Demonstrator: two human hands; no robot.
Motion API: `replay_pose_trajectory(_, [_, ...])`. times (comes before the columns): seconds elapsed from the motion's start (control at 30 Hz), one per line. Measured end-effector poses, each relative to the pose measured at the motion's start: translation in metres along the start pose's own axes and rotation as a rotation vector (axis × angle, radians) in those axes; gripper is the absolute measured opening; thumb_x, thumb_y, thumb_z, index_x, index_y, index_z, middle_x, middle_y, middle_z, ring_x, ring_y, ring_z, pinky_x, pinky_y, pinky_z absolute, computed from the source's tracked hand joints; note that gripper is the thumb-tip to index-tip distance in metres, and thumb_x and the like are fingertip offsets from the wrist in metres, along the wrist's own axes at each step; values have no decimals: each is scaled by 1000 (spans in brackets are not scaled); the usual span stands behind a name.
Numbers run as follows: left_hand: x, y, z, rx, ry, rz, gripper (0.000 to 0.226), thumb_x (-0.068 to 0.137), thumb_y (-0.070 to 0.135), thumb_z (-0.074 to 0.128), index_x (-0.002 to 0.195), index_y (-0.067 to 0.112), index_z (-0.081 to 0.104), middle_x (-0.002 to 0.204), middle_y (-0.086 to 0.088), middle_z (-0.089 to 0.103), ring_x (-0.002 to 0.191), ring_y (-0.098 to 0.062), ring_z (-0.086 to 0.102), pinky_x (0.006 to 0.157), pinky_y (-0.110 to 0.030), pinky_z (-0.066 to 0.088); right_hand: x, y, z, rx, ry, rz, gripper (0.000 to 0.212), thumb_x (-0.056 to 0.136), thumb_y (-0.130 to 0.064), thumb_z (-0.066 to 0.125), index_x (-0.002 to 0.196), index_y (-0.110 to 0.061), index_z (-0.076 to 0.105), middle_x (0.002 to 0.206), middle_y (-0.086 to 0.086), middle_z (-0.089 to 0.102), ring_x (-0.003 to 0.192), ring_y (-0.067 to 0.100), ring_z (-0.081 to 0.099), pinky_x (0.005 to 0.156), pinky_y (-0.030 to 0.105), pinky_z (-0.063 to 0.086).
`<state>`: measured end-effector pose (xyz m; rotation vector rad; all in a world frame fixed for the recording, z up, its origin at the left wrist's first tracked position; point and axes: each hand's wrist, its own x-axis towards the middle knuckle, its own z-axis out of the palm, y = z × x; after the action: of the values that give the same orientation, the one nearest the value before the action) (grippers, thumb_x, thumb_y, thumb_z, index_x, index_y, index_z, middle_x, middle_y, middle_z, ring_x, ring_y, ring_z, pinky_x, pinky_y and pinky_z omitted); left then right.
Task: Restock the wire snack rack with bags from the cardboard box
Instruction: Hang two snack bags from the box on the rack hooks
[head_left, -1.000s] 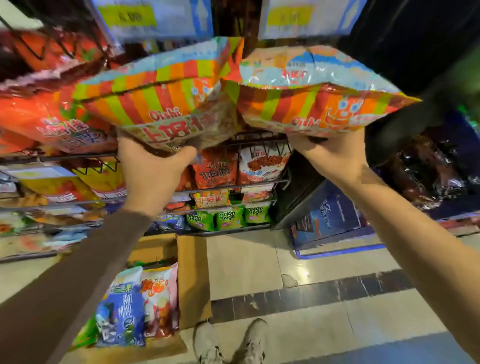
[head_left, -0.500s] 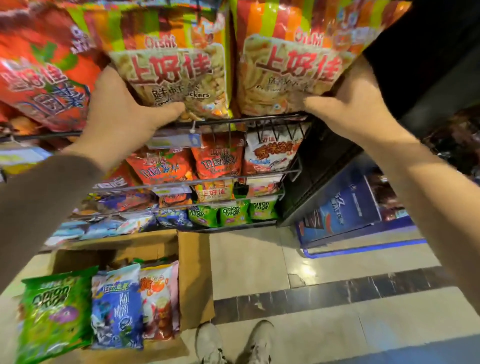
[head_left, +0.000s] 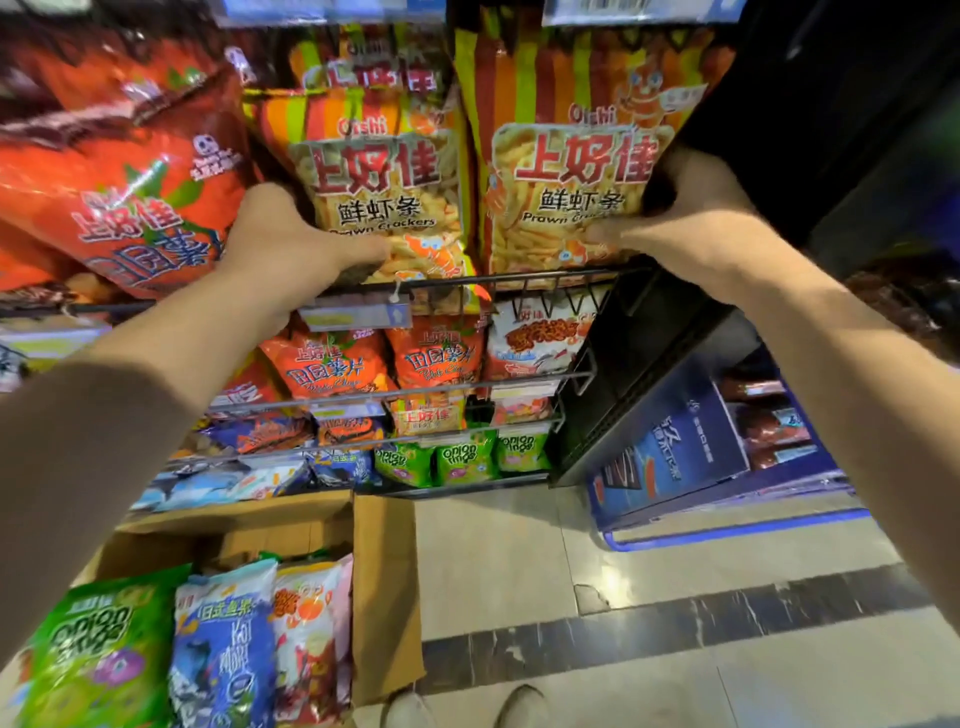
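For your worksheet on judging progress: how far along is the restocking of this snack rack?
Done: the lower shelves of the rack look filled. In hand: the left hand and right hand each steady an upright prawn cracker bag on the upper shelf. Left: bags stand in the cardboard box, including onion rings.

"Oishi", "Prawn Crackers" on striped bags (head_left: 384, 192), "Onion rings" on green bag (head_left: 96, 644)

Dim warm store light, glare on floor tile (head_left: 613, 519) & glossy bags, wide-angle warp + blur at edges.
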<state>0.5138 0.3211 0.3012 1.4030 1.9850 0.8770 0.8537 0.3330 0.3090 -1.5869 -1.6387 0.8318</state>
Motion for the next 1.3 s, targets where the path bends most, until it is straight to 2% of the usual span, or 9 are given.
replay_pose_trajectory(0.13, [-10, -8, 5, -63, 48, 41, 73, 59, 50, 90, 108, 15, 48, 100, -2, 63, 97, -22, 62, 73, -39, 52, -27, 1, 32, -43, 77, -94, 53, 89, -29, 76, 136, -15, 56, 121, -13, 63, 103, -17, 56, 96, 9, 46])
replay_pose_trajectory(0.23, [-12, -11, 6, -100, 63, 79, 84, 49, 61, 89, 111, 20, 50, 112, -1, 67, 101, -20, 67, 89, -47, 56, -26, -4, 32, -130, 93, -144, 53, 94, -37, 68, 140, -17, 50, 134, -4, 62, 119, 8, 59, 103, 27, 46])
replay_pose_trajectory(0.33, [-7, -12, 6, -104, 62, 98, 93, 46, 71, 86, 117, 21, 53, 114, 1, 68, 103, -20, 67, 90, -47, 56, -21, -9, 30, -304, 81, -167, 54, 96, -37, 65, 143, -16, 48, 142, 0, 58, 125, 12, 53, 98, 21, 38])
replay_pose_trajectory(0.47, [-6, -6, 6, -55, 73, 111, 74, 62, 53, 84, 122, 21, 56, 112, 1, 68, 102, -22, 65, 88, -40, 55, -8, -19, 30, -375, 35, -69, 53, 93, -41, 68, 140, -21, 53, 140, -3, 60, 125, 21, 57, 93, 22, 39])
replay_pose_trajectory(0.6, [-10, -2, 4, -60, 30, 81, 66, 67, 48, 84, 119, 17, 60, 110, 0, 70, 100, -23, 66, 86, -39, 54, -16, -22, 31, -239, 72, -5, 50, 87, -41, 73, 133, -26, 61, 123, -12, 63, 108, 8, 57, 91, 21, 42])
replay_pose_trajectory(0.8, [-32, 2, -4, -44, -10, 99, 51, 73, 34, 84, 113, 16, 57, 108, 1, 68, 98, -20, 66, 88, -41, 54, -43, -24, 40, -202, 198, 34, 45, 86, -40, 72, 125, -17, 63, 117, -3, 71, 103, 15, 66, 89, 32, 54])
replay_pose_trajectory(1.0, [-84, 12, -32, 85, -58, 123, 75, 89, 29, 72, 151, 8, 35, 145, -6, 51, 130, -24, 50, 102, -34, 39, -83, -47, 30, -358, 162, 94, 38, 88, -36, 68, 116, -10, 64, 110, 8, 70, 104, 28, 62, 75, 31, 44])
replay_pose_trajectory(1.13, [-121, 28, -68, 296, -93, 190, 59, 93, 31, 64, 145, 11, 44, 142, -11, 51, 131, -30, 47, 100, -38, 40, -116, -89, 19, -506, 66, 53, 59, 86, -54, 58, 131, -16, 58, 121, 9, 63, 113, 29, 59, 89, 39, 54])
replay_pose_trajectory(1.3, [-158, 48, -131, 572, -117, 288, 54, 88, 43, 56, 136, 19, 52, 132, -8, 54, 120, -35, 54, 95, -53, 49, -150, -163, 2, -727, 80, -109, 62, 93, -51, 56, 135, -5, 57, 130, 18, 62, 115, 38, 60, 95, 46, 52])
